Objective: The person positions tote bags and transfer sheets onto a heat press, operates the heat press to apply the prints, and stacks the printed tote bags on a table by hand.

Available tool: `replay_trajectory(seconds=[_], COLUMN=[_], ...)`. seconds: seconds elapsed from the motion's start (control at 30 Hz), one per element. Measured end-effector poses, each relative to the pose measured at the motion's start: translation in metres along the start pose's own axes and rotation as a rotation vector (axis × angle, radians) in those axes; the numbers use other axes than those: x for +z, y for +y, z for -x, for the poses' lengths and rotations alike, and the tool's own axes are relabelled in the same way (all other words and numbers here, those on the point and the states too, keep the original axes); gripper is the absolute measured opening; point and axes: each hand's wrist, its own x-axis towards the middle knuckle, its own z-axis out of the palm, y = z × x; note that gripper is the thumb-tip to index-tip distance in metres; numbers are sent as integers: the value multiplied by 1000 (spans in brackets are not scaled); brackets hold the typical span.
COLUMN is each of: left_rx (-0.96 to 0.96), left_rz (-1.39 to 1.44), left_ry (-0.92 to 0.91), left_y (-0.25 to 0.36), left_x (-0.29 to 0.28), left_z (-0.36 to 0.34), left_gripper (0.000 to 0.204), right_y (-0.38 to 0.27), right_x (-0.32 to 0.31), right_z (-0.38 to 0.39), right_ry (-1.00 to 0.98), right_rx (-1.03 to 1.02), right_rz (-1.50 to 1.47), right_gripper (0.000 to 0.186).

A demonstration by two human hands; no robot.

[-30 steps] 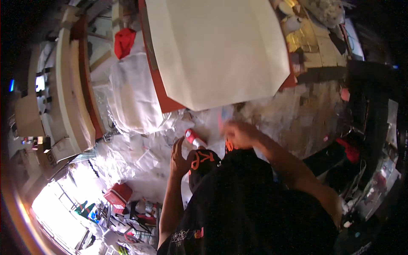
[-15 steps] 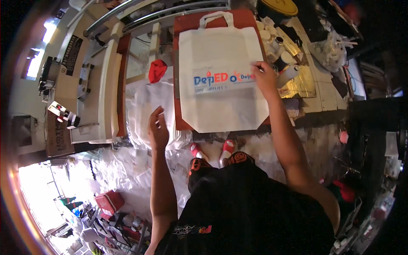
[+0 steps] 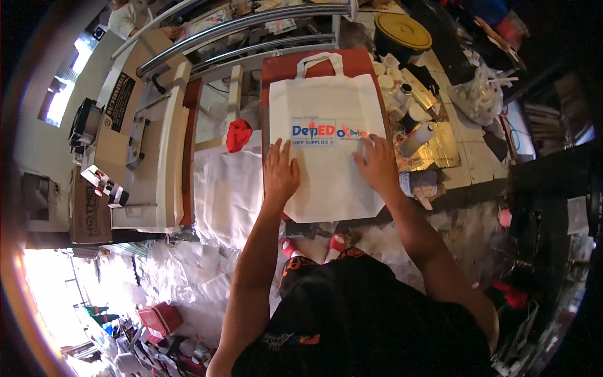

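A white tote bag (image 3: 328,182) with a blue and red print lies flat, its handles pointing away from me. Beneath it, a red-brown board (image 3: 361,61) shows along the far and side edges. My left hand (image 3: 281,173) rests on the bag's left edge, level with the lower part of the print, fingers spread. On the right side, my right hand (image 3: 379,166) lies over the bag with its fingertips at the print's right end, fingers apart. Neither hand grips anything.
Left of the board lie a red cloth (image 3: 239,136) and a stack of white bags (image 3: 229,188). Bottles and a gold sheet (image 3: 443,151) crowd the right, below a yellow-lidded black bucket (image 3: 403,31). Metal rails (image 3: 251,25) cross the far side; a person works beyond, at far left.
My left hand has come from beside the board onto the bag's left edge. My right hand has lowered onto the bag's right side. The view has shifted, showing more of the far side.
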Motion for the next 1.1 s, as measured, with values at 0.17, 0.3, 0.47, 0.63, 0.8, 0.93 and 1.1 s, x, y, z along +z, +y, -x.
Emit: replay_trajectory(seconds=[0.17,0.3,0.47,0.63,0.8,0.93,1.1], left_rx=[-31,-16,-17,3,1,1,-12], left_rz=[-106,-162,-110,-103,-125,-116,-120], left_ry=[43,34,77,102,86,95,85], left_y=[-2,-9,-6,-6,-10,-8,-9], left_x=[14,18,18,20,22,22,20], left_z=[6,9,7,4,7,7,11], left_gripper=[45,37,31,32,37,38,38], right_y=[8,11,11,10,11,11,8], right_x=[13,17,17,14,17,14,14], right_z=[12,11,11,11,12,15,16], right_ry=[-64,-40,-21,-22,6,6,2], right_rx=[18,8,15,45,19,13,14], right_rz=[68,29,44,31,36,55,31], right_gripper=[50,50,50,49,48,48,48])
